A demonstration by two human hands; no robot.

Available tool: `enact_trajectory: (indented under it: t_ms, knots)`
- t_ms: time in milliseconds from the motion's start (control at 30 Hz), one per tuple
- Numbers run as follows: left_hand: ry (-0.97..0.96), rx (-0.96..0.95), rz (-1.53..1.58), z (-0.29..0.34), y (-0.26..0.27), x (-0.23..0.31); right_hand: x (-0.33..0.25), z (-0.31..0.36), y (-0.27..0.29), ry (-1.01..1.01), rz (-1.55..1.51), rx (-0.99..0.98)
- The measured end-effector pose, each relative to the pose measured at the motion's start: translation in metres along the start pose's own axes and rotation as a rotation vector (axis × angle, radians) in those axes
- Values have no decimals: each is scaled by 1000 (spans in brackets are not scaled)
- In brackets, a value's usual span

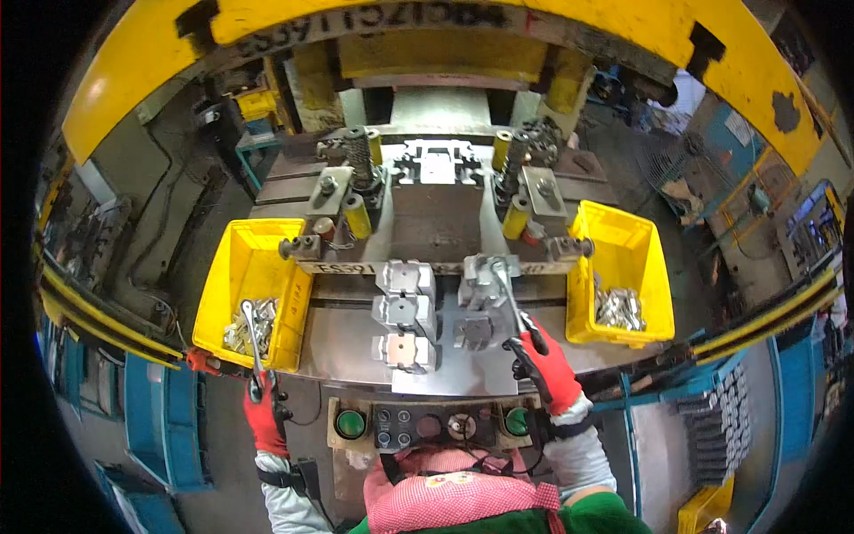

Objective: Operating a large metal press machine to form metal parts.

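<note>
At nine o'clock, our left hand [264, 418] grips tongs [254, 343] reaching into a yellow bin [233, 258] of grey metal parts [250, 324]; at three o'clock, a second yellow bin [633, 258] holds stamped pieces [619, 309]. Our right hand [544, 365] clasps long tongs [509, 298] touching a grey stamping [481, 278] on the press bed [342, 334]; tong tips are indistinct.

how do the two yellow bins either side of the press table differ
The left yellow bin has the tongs in the left hand reaching into it; nothing reaches into the right yellow bin, as the right hand points its tongs at the metal parts on the press table. The left bin's metal pieces lie at its near end; the right bin's pieces sit nearer its middle. Both are open, rectangular and only partly filled.
</note>
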State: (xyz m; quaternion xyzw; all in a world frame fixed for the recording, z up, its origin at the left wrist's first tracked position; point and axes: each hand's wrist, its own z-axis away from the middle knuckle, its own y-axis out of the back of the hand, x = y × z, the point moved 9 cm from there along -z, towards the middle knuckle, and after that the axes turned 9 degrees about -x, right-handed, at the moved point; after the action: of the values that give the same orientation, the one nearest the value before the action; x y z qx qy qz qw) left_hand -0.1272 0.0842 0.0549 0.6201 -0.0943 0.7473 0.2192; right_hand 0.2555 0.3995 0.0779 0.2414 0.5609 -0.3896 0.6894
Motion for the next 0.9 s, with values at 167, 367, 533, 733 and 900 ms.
enact_trajectory:
  t_ms: [167, 367, 533, 733, 900]
  knots:
    - [-68, 38, 90, 12, 7, -4, -90, -71, -22, 489, 304, 33]
    - [-26, 20, 173, 19, 7, -15, -120, -198, -53, 340, 542, 135]
    - [97, 123, 136, 44, 33, -47, -107, -234, -62, 339, 603, 120]
    - [61, 292, 62, 42, 49, -110, -133, -198, -44, 320, 567, 41]
    - [159, 357, 221, 56, 32, -186, -88, -44, 43, 486, -5, 375]
